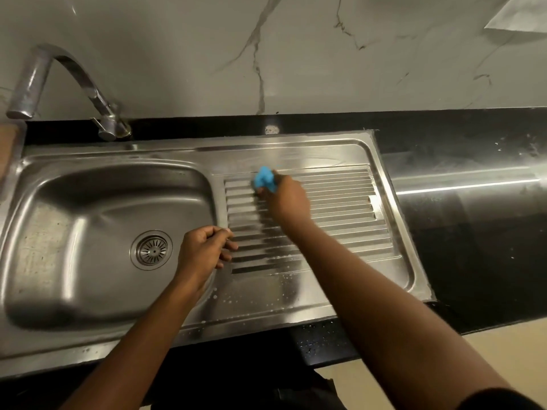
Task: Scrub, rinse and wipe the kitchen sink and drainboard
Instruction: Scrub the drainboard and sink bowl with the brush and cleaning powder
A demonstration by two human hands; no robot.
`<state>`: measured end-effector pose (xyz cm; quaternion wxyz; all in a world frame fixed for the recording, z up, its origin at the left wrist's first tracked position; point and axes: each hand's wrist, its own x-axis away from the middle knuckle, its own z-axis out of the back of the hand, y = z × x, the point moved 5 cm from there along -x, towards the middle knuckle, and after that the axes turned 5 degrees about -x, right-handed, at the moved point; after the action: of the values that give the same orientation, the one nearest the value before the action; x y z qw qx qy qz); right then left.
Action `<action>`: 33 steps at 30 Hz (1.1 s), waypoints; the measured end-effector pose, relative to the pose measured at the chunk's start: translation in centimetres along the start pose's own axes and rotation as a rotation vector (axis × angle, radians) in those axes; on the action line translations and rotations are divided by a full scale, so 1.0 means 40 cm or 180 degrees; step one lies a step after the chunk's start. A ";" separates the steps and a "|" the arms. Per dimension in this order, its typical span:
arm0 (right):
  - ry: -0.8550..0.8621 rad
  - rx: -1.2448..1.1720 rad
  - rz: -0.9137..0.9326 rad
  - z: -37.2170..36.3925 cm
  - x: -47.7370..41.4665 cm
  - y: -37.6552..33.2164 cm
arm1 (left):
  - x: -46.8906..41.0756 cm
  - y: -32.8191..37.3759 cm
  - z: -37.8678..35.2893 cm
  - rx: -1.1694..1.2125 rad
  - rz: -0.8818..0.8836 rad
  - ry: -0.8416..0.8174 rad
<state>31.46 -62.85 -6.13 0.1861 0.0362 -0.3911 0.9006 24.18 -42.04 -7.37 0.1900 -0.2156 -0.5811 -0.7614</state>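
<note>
Blurred, half-covered blue cloth [263,178]

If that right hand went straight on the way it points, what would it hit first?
Probably the drainboard's raised back rim, then the marble wall; the tap looks well off to the left.
</note>
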 end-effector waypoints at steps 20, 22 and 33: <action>0.0628 0.0544 -0.0954 0.437 -0.169 0.334 | -0.014 0.013 -0.015 -0.0007 -0.0063 -0.0026; 0.0605 0.0469 -0.0873 0.399 -0.169 0.302 | -0.018 0.013 -0.014 -0.0015 -0.0052 -0.0016; -0.0511 0.0274 0.0245 -0.067 -0.066 -0.105 | -0.024 0.061 0.004 -0.0169 -0.0144 0.0139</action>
<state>35.64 -59.10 -5.65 0.1177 0.1012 -0.3668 0.9172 26.32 -42.46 -5.93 0.1796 -0.1907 -0.5611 -0.7852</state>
